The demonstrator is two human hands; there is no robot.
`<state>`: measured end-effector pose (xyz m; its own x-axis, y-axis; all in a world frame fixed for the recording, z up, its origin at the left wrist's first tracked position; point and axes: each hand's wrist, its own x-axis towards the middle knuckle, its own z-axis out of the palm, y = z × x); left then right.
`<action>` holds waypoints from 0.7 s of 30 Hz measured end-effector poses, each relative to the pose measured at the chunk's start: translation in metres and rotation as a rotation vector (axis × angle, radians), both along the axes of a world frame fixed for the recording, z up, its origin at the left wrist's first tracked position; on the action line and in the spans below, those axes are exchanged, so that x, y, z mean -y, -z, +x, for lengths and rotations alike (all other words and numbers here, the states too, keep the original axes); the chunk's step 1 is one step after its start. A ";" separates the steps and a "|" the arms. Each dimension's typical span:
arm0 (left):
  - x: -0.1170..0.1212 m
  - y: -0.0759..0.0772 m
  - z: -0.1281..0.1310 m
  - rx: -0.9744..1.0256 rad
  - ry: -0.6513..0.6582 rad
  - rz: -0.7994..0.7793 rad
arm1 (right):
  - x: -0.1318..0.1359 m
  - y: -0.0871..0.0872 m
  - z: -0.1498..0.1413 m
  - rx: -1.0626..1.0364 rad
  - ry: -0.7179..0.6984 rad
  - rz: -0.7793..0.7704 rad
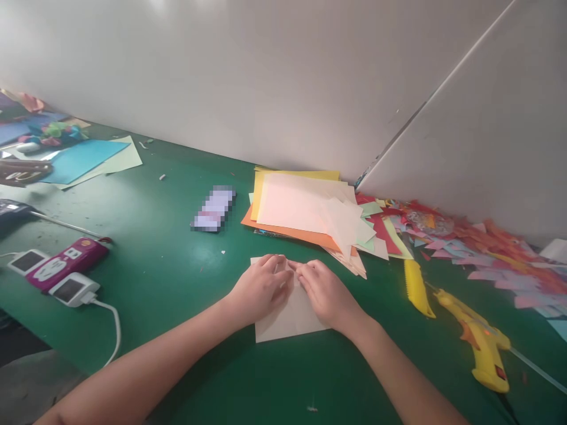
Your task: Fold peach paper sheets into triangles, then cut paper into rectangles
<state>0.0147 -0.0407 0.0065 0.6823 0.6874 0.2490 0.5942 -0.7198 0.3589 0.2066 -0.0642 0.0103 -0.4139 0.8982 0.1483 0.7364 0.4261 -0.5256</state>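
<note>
**Go Slow and Keep It Flat**

On the left side of the green counter (155,307) lies a purple plug strip (91,254). It is well apart from the paper work, so it should not get in the way.

Next comes the left hand (262,288). Its fingers bend down on the top part of the pale sheet (287,327). I can't tell if this grip pinches the sheet or just presses it. The sheet is in the middle, on the counter, under both hands. To do this part well, I think the left hand should keep the sheet from sliding or twisting.

Then comes the right hand (326,295). Its fingertips are near the left ones, close to the top edge of the sheet. I can't tell if that grip is closed on the sheet, either. Soft, small pushes would likely work best here, with the edges lined up first. Hard pushes could crumple it.

Far to the right is a yellow glue gun (481,339) with a little orange light (487,332). Its tip may be hot, so it is smart to keep away from it.
</note>
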 end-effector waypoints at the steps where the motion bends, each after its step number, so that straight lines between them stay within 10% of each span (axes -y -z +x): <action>1: 0.000 -0.001 0.000 -0.002 -0.001 -0.004 | 0.001 0.000 0.002 -0.011 0.009 -0.006; 14: 0.001 -0.003 0.000 -0.015 -0.007 -0.040 | 0.047 0.005 0.042 0.012 0.122 0.004; 21: -0.010 0.000 -0.007 0.025 0.073 -0.056 | 0.027 -0.001 0.035 0.056 0.101 0.104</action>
